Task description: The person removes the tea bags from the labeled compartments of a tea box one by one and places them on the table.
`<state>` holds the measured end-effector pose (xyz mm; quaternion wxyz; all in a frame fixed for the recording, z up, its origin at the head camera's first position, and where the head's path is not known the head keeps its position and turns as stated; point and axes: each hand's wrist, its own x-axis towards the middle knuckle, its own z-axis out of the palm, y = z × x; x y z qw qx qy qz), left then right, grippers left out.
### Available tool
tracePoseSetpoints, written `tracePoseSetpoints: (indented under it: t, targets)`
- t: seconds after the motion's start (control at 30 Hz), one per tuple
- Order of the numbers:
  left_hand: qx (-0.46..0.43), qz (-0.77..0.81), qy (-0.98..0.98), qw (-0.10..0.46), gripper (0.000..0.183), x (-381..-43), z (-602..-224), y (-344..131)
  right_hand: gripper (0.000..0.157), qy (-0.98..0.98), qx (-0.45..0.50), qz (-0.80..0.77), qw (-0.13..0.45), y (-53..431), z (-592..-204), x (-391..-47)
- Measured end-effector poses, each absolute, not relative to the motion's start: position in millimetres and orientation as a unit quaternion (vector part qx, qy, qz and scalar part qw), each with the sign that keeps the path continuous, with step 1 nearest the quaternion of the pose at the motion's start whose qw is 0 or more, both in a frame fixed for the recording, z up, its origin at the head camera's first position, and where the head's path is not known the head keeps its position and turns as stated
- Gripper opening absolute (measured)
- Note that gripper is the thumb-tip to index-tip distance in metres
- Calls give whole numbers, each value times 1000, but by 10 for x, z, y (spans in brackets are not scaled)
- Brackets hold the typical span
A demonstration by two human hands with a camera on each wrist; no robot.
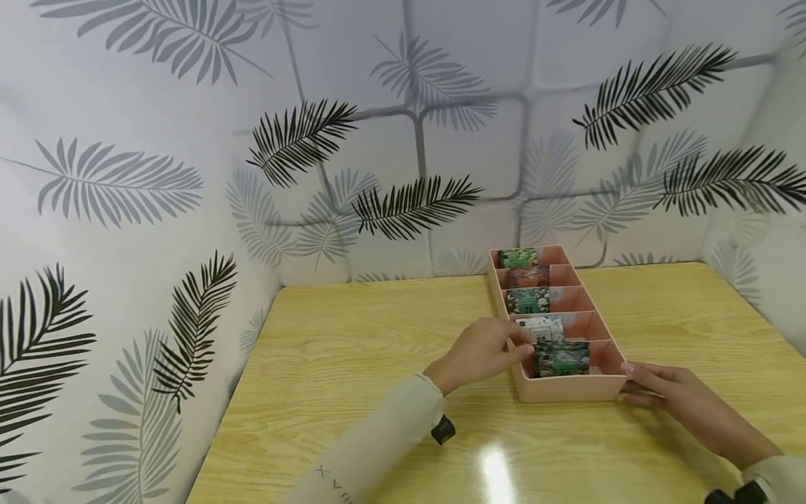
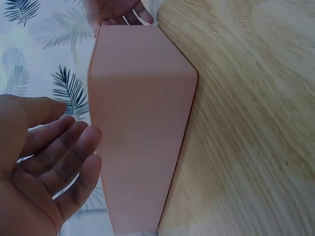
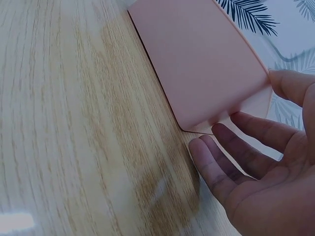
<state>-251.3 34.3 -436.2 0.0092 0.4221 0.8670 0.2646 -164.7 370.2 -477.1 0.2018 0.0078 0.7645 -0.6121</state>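
Observation:
A pink divided storage box (image 1: pixel 567 388) stands on the table, with small printed packets upright in its compartments. My left hand (image 1: pixel 481 353) reaches over the box's left wall near the front, fingertips close to a dark green packet (image 1: pixel 562 359) and a white packet (image 1: pixel 541 327). In the left wrist view, that hand's loosely bent fingers (image 2: pixel 74 167) are beside the rim, with nothing seen between thumb and fingers. My right hand (image 1: pixel 683 402) holds the box's front right corner. The right wrist view has its thumb on the rim and fingers (image 3: pixel 261 130) against the outer wall.
Farther back in the box stand a green floral packet (image 1: pixel 527 301), a red packet (image 1: pixel 529 277) and a green-yellow packet (image 1: pixel 518 258). The wooden table (image 1: pixel 352 336) extends to both sides. A leaf-patterned wall (image 1: pixel 378 259) rises close behind the box.

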Motion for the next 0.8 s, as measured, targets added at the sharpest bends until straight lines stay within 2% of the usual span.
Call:
tracePoseSetpoints:
  t: [0.07, 0.17, 0.43, 0.8]
  targets:
    - [426, 242, 872, 4, 19, -2504, -4369, 416, 66, 784, 21, -589, 197, 3727, -4815, -1660]
    - [429, 216, 877, 5, 16, -2489, -4403, 518, 70, 791, 20, -579, 197, 3756, -4852, -1663]
    - [419, 144, 896, -25, 19, -2425, -4444, 660, 68, 789, 19, -587, 179, 3706, -4849, -1664]
    - [400, 146, 904, -29, 19, -2377, -4443, 712, 63, 788, 9, -592, 169, 3718, -4843, -1658]
